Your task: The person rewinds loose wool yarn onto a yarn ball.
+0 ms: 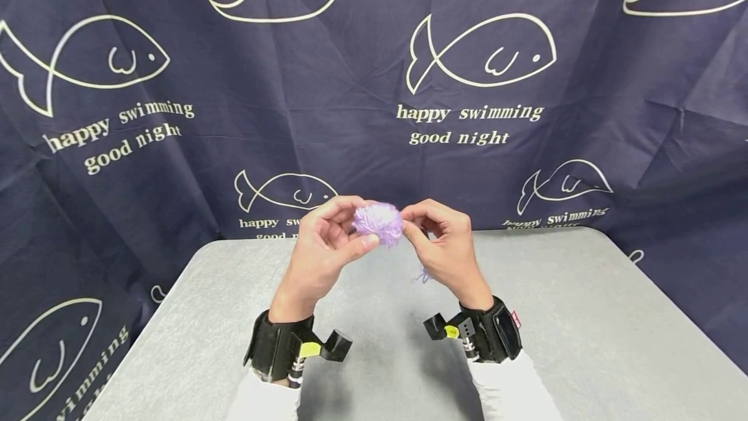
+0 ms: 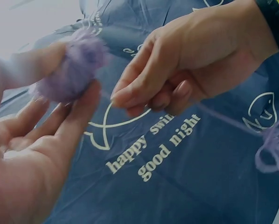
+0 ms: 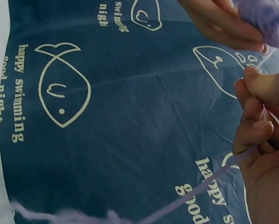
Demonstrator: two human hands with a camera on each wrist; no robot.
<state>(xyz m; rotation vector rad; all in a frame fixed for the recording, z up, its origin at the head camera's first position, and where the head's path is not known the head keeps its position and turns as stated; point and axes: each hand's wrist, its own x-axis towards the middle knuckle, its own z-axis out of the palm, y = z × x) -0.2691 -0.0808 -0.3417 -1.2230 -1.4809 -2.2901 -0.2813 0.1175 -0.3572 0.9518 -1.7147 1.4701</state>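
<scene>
Grey table (image 1: 584, 317), navy fish-print cloth (image 1: 350, 83); both hands pinch purple yarn ball (image 1: 378, 223).

A makeshift recording corner rather than a lived-in room: a plain grey desk (image 1: 584, 317) stands against a draped navy cloth backdrop (image 1: 643, 115) printed with fish outlines and "happy swimming good night", hiding whatever lies behind.

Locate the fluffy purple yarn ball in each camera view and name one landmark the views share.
Head: fluffy purple yarn ball at centre, between both hands' fingertips above the grey table.
Left wrist: upper left, held by the left hand.
Right wrist: top right corner, partly cropped.
Shared landmark: the navy fish-print cloth.
</scene>
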